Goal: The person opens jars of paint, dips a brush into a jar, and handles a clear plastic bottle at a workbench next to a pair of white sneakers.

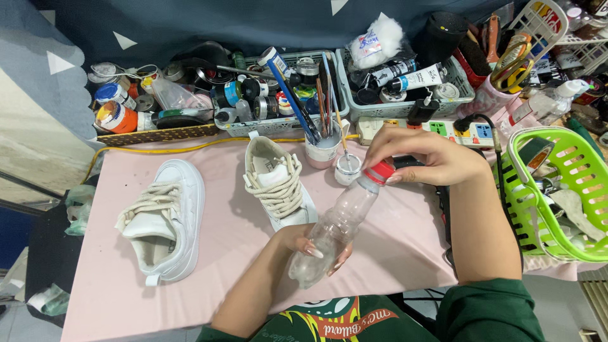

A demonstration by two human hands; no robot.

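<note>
A clear, ribbed plastic bottle (335,227) tilts above the pink table's (221,253) front edge. The left hand (310,248) cups its base; the right hand's (430,155) fingertips pinch its red cap (381,171). 2 white leather sneakers (166,218) lie mid-table.

Two white sneakers (166,218) (278,190) are laid on the pink counter (392,247); a green basket (567,190) is placed alongside.

A clear plastic bottle (334,223) has a red cap (380,171), two white sneakers (166,218) lie on a pale pink tablecloth (234,253), and the slotted basket (563,190) is lime green.
</note>
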